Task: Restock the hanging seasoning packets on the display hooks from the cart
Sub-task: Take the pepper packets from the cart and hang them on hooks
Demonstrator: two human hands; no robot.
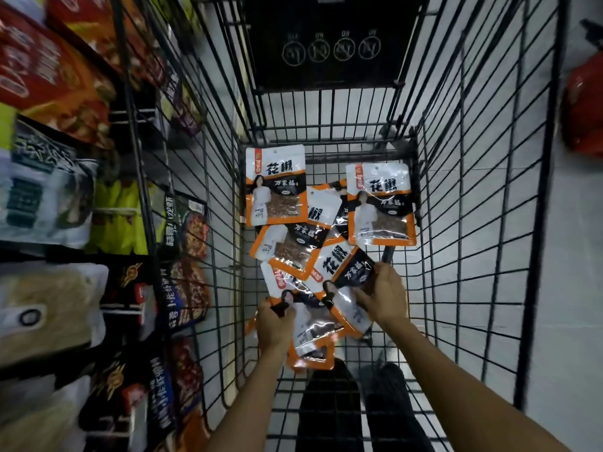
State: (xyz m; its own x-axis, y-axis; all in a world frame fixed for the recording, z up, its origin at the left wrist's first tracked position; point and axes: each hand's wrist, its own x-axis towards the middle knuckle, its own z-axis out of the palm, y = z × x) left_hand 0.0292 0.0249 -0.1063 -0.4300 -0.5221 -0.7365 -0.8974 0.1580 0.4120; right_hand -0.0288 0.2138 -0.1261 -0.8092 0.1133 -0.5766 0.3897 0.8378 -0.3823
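Several orange-and-white seasoning packets lie in the bottom of a black wire cart (463,223). One packet (275,187) lies flat at the far left, another (380,207) at the far right. Both my arms reach down into the cart. My left hand (274,324) grips the edge of a packet (310,331) near the cart's near end. My right hand (383,295) pinches a second packet (346,272) lying beside it.
Display racks at the left hold hanging snack and seasoning bags (186,223) close against the cart's left wall. A black sign panel (329,44) hangs at the cart's far end. A red bag (584,106) shows at the right edge. Grey floor tiles lie under the cart.
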